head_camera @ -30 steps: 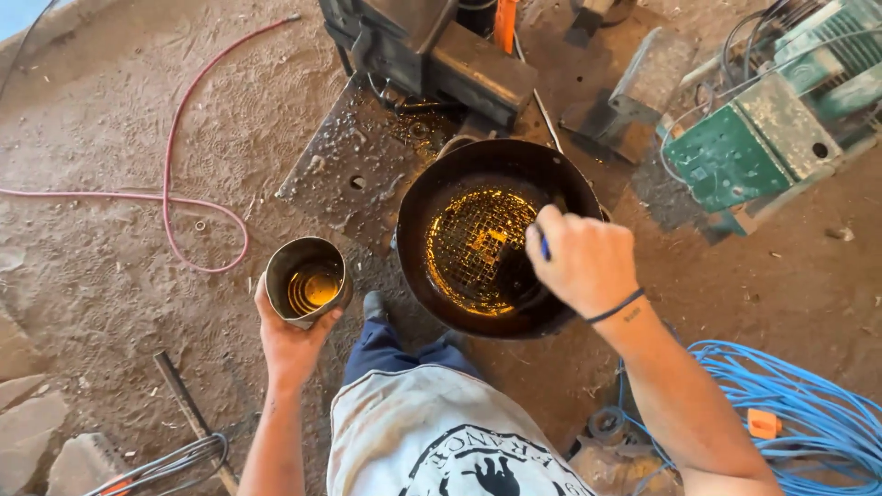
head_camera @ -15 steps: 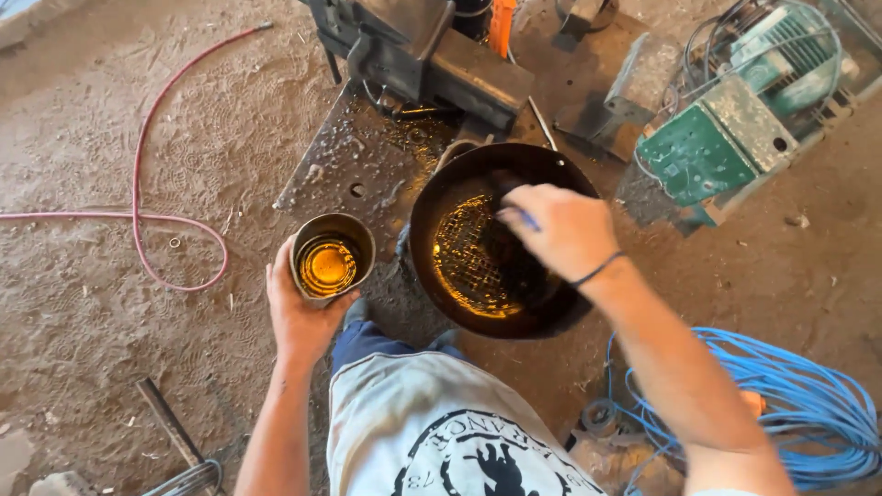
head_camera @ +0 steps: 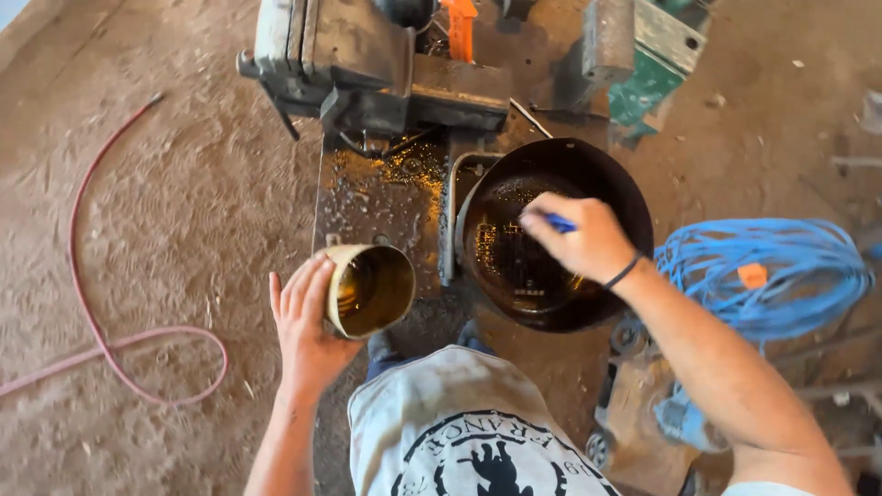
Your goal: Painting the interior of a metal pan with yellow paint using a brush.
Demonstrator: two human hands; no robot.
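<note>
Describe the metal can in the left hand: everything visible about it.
The metal can is a small, round, open-topped tin with a dull brass-like outside and a shiny inside. It is tilted, mouth turned toward the black pan to its right, with amber liquid glinting inside. The left hand cups its bottom and side, fingers spread along the wall. It is held above the stained floor.
</note>
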